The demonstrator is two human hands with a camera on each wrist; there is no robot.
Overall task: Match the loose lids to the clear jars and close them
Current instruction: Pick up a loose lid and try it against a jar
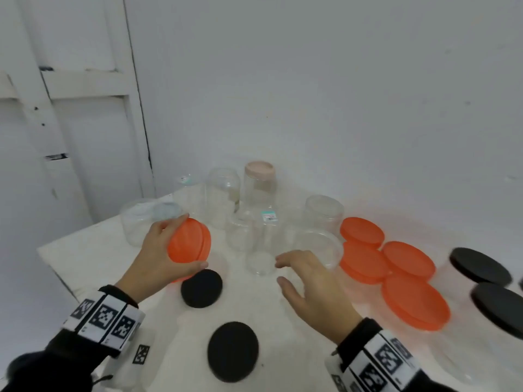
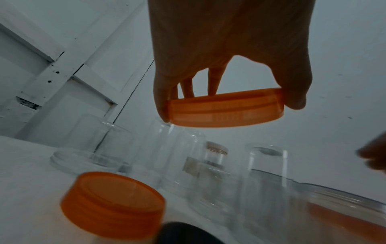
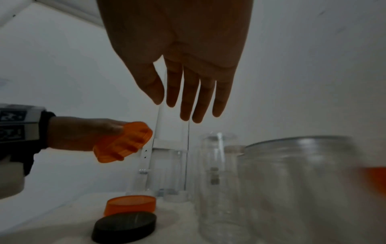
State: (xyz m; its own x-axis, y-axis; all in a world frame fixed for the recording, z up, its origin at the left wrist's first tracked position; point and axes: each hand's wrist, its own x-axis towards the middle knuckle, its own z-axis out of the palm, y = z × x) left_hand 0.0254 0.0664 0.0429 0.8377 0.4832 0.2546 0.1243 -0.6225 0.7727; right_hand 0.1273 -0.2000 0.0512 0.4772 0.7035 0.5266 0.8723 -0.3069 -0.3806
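1. My left hand [image 1: 154,257] holds an orange lid [image 1: 189,241] up off the table [image 1: 85,250], thumb on one edge and fingers curled round the other. I judge that rim grip keeps the threaded underside free to go onto a mouth.
2. My right hand [image 1: 314,290] hovers empty, fingers straight and slightly spread, just short of the wide open jar [image 1: 317,250]. Probably I mean to steady that jar.
3. A second loose orange lid [image 2: 112,204] lies flat on the table below the held one, with a black lid [image 1: 201,288] just beside it and another black lid [image 1: 233,351] nearer me.
4. Open clear jars [image 1: 223,193] cluster at the back; the orange-capped jars [image 1: 396,267] sit grouped to my right, which I read as finished ones set aside.
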